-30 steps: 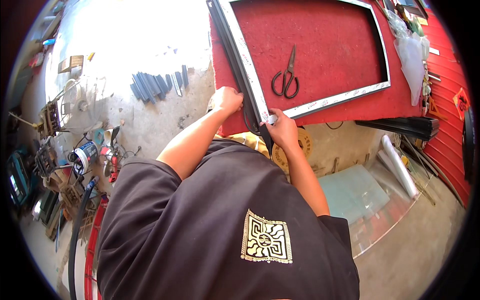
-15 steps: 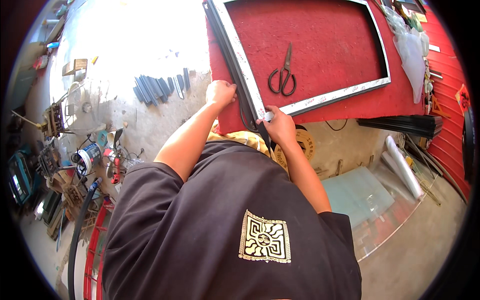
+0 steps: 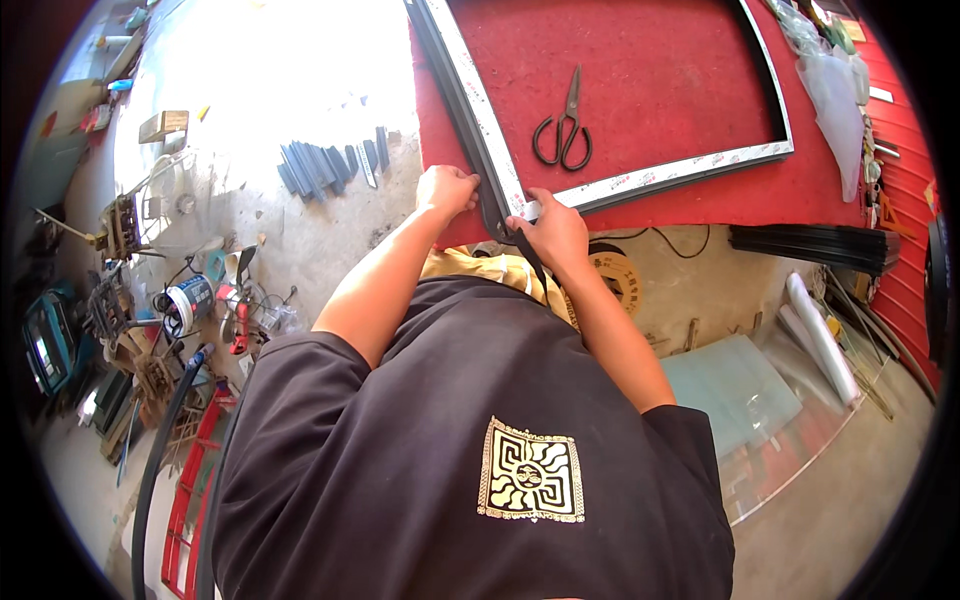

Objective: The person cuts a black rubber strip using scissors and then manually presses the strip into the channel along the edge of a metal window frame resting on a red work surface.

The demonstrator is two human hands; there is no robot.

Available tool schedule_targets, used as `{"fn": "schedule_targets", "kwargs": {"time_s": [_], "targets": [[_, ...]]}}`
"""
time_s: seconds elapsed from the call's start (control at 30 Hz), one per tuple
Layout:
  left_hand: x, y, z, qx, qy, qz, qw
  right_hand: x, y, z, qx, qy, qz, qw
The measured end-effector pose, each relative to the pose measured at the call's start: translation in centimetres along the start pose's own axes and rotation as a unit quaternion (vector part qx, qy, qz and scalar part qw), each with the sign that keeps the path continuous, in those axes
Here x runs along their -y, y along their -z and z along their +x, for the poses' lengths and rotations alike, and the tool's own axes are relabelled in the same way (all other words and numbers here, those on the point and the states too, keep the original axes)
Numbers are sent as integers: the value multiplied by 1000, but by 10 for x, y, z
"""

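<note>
A frame (image 3: 650,177) with a white, printed face and black sides lies on the red cloth (image 3: 640,60), its near left corner toward me. My left hand (image 3: 447,190) is closed beside the frame's left side, fingertips pinching at a thin black sealing strip (image 3: 535,262) that runs along there. My right hand (image 3: 553,233) grips the strip at the near corner, its index finger reaching onto the white face. The strip hangs below that hand toward my waist. Black-handled scissors (image 3: 563,140) lie on the cloth inside the frame.
Several short dark strips (image 3: 320,168) lie on the pale floor to the left. A yellow reel (image 3: 615,280) sits below the cloth's edge. Dark bars (image 3: 815,248), a glass sheet (image 3: 730,390) and a clear roll (image 3: 825,340) are at right; tools crowd the far left.
The view has shifted slightly, so the frame and scissors sit a little higher. The strip's loop between my hands has drawn in closer to the corner. Both hands keep their grip.
</note>
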State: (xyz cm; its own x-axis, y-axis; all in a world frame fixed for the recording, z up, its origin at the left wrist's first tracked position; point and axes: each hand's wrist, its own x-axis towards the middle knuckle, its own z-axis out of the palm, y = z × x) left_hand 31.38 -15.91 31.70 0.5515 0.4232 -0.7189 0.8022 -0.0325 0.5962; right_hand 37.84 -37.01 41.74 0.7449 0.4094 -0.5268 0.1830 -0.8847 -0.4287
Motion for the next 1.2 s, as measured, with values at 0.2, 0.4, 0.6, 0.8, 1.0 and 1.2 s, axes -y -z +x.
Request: {"fn": "schedule_targets", "kwargs": {"time_s": [0.2,0.4,0.6,0.8,1.0,1.2], "targets": [[-5,-3,-9,-37,11,20,999,-4,0,-1,1,18,9,1000],[-6,5,-1,-62,-35,36,997,-11,0,-3,-23,49,4,999],[-13,6,5,-64,-28,29,997,-10,-1,-2,-22,53,11,998],[-21,14,1,-56,-12,-33,998,-16,-6,-1,-40,65,19,997],[-31,23,6,-23,3,-13,1000,-6,1,-4,-16,25,8,1000],[0,6,-7,12,-42,6,999,-3,2,-5,-12,4,17,1000]]}}
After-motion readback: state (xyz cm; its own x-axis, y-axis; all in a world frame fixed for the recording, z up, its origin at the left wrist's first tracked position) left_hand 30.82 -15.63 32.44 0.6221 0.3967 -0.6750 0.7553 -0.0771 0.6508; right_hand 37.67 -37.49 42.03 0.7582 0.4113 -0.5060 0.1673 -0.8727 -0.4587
